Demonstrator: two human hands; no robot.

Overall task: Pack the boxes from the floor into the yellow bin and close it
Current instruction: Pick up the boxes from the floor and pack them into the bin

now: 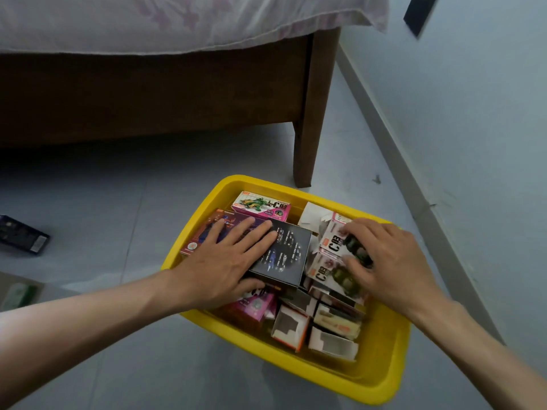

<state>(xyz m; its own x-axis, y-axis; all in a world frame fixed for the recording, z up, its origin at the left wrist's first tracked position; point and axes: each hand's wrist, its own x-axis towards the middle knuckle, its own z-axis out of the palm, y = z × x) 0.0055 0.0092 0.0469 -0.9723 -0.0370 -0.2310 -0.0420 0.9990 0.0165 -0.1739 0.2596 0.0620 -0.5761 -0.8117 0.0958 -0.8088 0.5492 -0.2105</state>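
While most of the boxes already lie inside the yellow bin [381, 377], which sits on the floor just beside the bed leg [307, 143], both hands are down in it settling the load. The left hand [219, 261] lies flat, fingers spread, pressing on a black box [287, 258] and a dark red box [207, 229] beneath it; it clamps on nothing. The right hand [390, 258] has its fingers curled around a white box printed with a green vehicle [334, 241], apparently gripping it to seat it among its neighbours on the bin's right side. A pink and white box [260, 207] stands at the far wall, and several opened cartons [313, 324] fill the near end. The step in hand looks like levelling the stack so nothing rides above the rim. One dark box [23, 235] lies on the floor well to the left, so packing is likely unfinished. The next move would call for freeing one hand, reaching left for that box, and finding it a gap. No lid can be identified with certainty; a flat shape at the left edge [17, 291] is too blurred to name.
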